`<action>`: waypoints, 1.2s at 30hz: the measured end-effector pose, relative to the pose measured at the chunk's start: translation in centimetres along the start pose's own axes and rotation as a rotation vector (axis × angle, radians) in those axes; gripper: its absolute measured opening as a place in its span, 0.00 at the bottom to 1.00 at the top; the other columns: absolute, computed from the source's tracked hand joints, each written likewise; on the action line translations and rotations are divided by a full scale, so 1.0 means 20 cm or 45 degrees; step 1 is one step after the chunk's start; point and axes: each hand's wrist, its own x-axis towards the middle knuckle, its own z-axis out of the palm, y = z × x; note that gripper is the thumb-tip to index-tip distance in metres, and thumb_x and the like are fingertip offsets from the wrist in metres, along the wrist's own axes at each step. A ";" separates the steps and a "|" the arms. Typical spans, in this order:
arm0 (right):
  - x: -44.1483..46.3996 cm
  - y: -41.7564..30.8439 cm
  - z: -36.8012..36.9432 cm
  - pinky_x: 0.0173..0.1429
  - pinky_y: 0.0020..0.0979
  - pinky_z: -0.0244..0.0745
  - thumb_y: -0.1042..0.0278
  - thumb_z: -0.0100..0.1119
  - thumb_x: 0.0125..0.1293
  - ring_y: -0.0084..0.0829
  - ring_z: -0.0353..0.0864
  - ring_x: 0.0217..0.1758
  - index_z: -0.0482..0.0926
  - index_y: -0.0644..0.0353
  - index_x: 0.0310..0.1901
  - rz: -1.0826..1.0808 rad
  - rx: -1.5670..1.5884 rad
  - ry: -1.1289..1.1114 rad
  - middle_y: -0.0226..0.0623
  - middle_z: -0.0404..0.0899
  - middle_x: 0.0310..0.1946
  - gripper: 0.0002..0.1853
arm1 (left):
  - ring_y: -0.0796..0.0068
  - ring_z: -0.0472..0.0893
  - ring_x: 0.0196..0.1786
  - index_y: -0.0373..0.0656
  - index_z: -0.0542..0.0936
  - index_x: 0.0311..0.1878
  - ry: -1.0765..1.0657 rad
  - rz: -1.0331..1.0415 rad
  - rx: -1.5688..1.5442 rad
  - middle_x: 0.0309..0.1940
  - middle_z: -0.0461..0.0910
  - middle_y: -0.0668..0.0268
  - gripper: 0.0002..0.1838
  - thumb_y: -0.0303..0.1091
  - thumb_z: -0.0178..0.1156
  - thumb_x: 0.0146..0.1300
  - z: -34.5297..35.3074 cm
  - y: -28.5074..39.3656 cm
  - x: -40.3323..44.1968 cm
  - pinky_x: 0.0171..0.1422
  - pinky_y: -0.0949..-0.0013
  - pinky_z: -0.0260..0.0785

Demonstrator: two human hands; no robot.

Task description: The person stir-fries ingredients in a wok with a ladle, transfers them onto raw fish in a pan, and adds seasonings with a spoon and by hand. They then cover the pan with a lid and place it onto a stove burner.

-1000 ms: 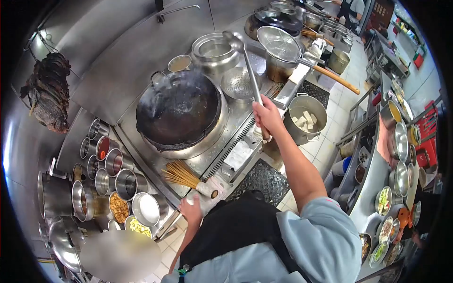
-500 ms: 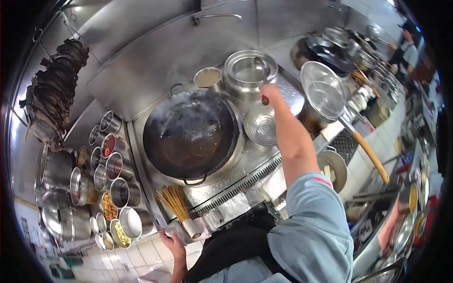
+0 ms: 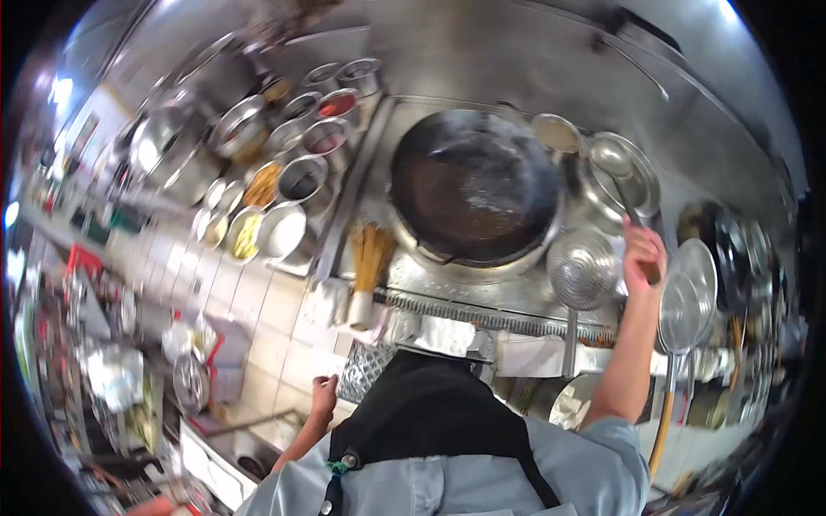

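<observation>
My right hand [image 3: 644, 255] is closed around the handle of a metal ladle [image 3: 611, 158]. The ladle's bowl is over a wide steel pot [image 3: 651, 185] at the right of the stove. Left of it, a large dark wok [image 3: 473, 193] gives off steam, with some wet, shiny liquid in it. A perforated skimmer [image 3: 583, 268] lies between the wok and my right forearm. Low on the left, my left hand [image 3: 323, 396] hangs with fingers curled in and no object visible in them. Nearest to it are a patterned mat [image 3: 366, 370] and a bamboo wok brush [image 3: 370, 262].
A small pot of pale liquid [image 3: 556, 134] stands behind the wok. Several steel ingredient containers [image 3: 301, 182] fill the left side. On the right rests a wooden-handled strainer [image 3: 686, 297]. Tiled floor [image 3: 275, 322] shows at the lower left.
My view has swung to the left, so the stove appears farther right. The ladle's bowl now shows raised over the wide pot; before, it was down inside. My left hand's fingers look more curled.
</observation>
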 end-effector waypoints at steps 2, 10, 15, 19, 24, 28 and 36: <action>-0.10 0.22 0.11 0.26 0.24 0.70 0.75 0.47 0.77 0.22 0.71 0.26 0.53 0.82 0.72 0.057 0.026 -0.001 0.32 0.68 0.35 0.29 | 0.72 0.78 0.39 0.34 0.75 0.54 -0.109 0.150 0.055 0.38 0.80 0.59 0.25 0.46 0.67 0.68 0.08 -0.01 -0.14 0.41 0.63 0.72; -0.20 0.80 0.02 0.24 0.25 0.63 0.65 0.44 0.79 0.19 0.64 0.22 0.49 0.72 0.78 0.413 -0.254 0.380 0.25 0.64 0.30 0.33 | 0.67 0.81 0.35 0.36 0.80 0.40 -0.229 0.213 -0.100 0.34 0.84 0.57 0.23 0.51 0.68 0.65 0.15 -0.26 -0.38 0.42 0.60 0.75; -0.05 1.07 -0.52 0.14 0.26 0.57 0.66 0.53 0.73 0.21 0.61 0.16 0.58 0.56 0.78 0.175 -2.265 0.807 0.29 0.68 0.26 0.34 | 0.66 0.82 0.41 0.39 0.79 0.44 -0.108 0.078 -0.284 0.38 0.84 0.58 0.21 0.50 0.68 0.67 0.09 -0.34 -0.56 0.48 0.61 0.75; 0.08 0.87 -1.02 0.46 0.40 0.81 0.66 0.55 0.72 0.40 0.82 0.45 0.62 0.65 0.76 -0.342 -3.455 0.286 0.49 0.79 0.54 0.32 | 0.66 0.82 0.41 0.40 0.80 0.42 0.124 0.006 -0.497 0.36 0.84 0.58 0.19 0.48 0.69 0.66 0.10 -0.41 -0.76 0.47 0.61 0.75; 0.97 0.44 -0.99 0.74 0.48 0.66 0.61 0.64 0.64 0.61 0.73 0.67 0.69 0.70 0.70 0.570 -3.972 -0.679 0.64 0.72 0.66 0.35 | 0.72 0.82 0.39 0.41 0.80 0.45 0.532 -0.085 -0.774 0.36 0.82 0.66 0.16 0.46 0.65 0.70 0.13 -0.46 -1.20 0.43 0.67 0.75; 0.81 1.87 -0.29 0.74 0.45 0.65 0.68 0.58 0.72 0.56 0.74 0.67 0.71 0.72 0.68 0.574 -3.575 -1.682 0.59 0.74 0.65 0.26 | 0.76 0.82 0.40 0.44 0.79 0.48 0.672 -0.433 -1.621 0.38 0.82 0.66 0.13 0.44 0.61 0.74 0.21 -0.55 -1.60 0.44 0.70 0.76; -0.78 3.77 -0.69 0.69 0.41 0.73 0.47 0.63 0.72 0.45 0.79 0.65 0.73 0.68 0.68 1.737 -1.504 -2.799 0.55 0.79 0.61 0.34 | 0.74 0.82 0.41 0.44 0.75 0.53 1.184 -0.650 -2.003 0.41 0.80 0.64 0.12 0.40 0.57 0.77 0.32 -0.69 -2.05 0.45 0.70 0.77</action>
